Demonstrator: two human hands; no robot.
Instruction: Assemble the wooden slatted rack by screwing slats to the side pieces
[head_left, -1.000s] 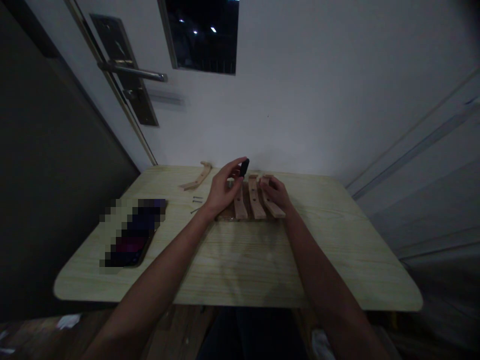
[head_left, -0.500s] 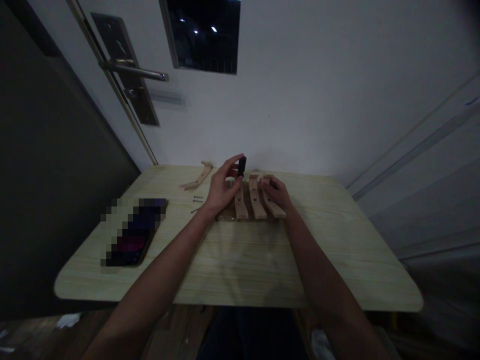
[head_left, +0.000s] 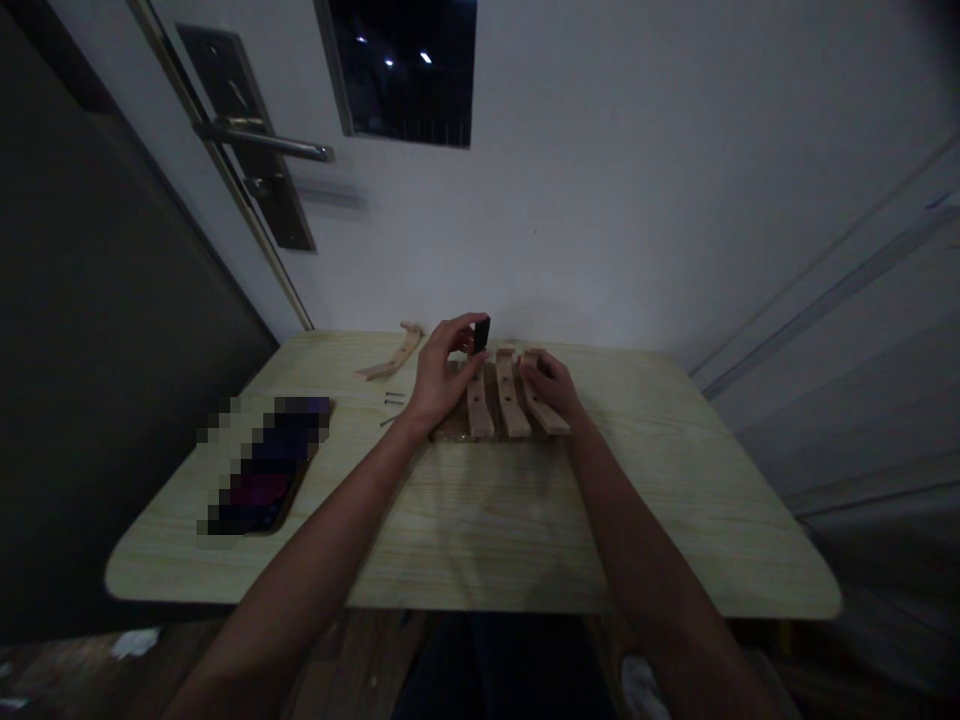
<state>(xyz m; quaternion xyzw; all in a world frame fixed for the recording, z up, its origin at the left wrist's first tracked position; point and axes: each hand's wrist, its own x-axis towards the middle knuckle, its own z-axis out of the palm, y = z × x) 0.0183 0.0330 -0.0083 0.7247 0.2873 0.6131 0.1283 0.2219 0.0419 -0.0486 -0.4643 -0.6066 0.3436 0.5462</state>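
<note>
My left hand [head_left: 437, 378] is closed on a short black handle [head_left: 482, 334], gripped upright between thumb and fingers. Its lower end is hidden behind the thumb, over the top of the left bent wooden piece [head_left: 481, 412]. A middle wooden piece [head_left: 512, 405] with holes lies alongside it. My right hand [head_left: 556, 384] wraps its fingers round the upper part of the right wooden piece [head_left: 547, 414], which slants outward. All three pieces rest across a flat brownish base [head_left: 448, 432], partly covered by them and by my hands.
A similar loose wooden piece [head_left: 396, 357] lies at the table's back left. Several screws [head_left: 394, 402] lie left of my left wrist. A phone [head_left: 274, 475], partly pixelated, is on the table [head_left: 465, 540]. Behind stands a white door with a metal handle [head_left: 277, 145].
The black handle has turned a little and sits slightly lower in my left fingers. My right hand keeps its hold. The whole view has shifted slightly.
</note>
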